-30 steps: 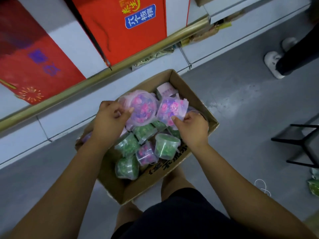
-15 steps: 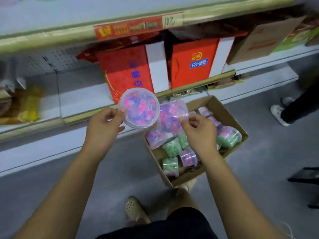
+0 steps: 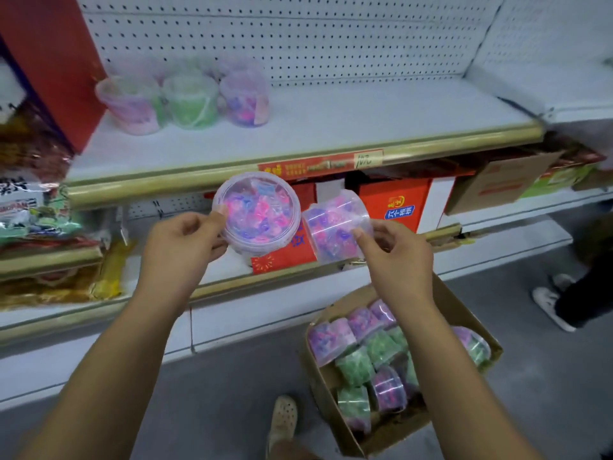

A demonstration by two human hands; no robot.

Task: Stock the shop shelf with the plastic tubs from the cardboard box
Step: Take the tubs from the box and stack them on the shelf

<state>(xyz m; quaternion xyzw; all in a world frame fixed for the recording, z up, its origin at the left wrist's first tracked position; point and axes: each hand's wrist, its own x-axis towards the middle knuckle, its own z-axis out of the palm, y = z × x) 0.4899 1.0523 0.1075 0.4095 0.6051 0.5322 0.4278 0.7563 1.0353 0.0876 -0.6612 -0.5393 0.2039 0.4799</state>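
Observation:
My left hand (image 3: 180,242) grips a clear plastic tub (image 3: 257,212) of pink and purple pieces, its round lid facing me. My right hand (image 3: 396,257) pinches a second pink-purple tub (image 3: 335,224) lying on its side. Both tubs hang in the air just below the gold front rail of the white shelf (image 3: 298,134). Several tubs (image 3: 185,97), pink, green and purple, stand at the shelf's back left. The open cardboard box (image 3: 464,307) sits on the floor at lower right with several green and purple tubs (image 3: 368,356) inside.
A tall red box (image 3: 49,61) bounds the shelf on the left. Red and white boxes (image 3: 394,204) fill the shelf below. Snack bags (image 3: 33,207) lie at the left. Another person's leg and white shoe (image 3: 550,303) stand at the right. My foot (image 3: 283,418) is beside the box.
I have lifted both tubs out of the box and up to shelf height. The view has tilted up from the box to the white shelf.

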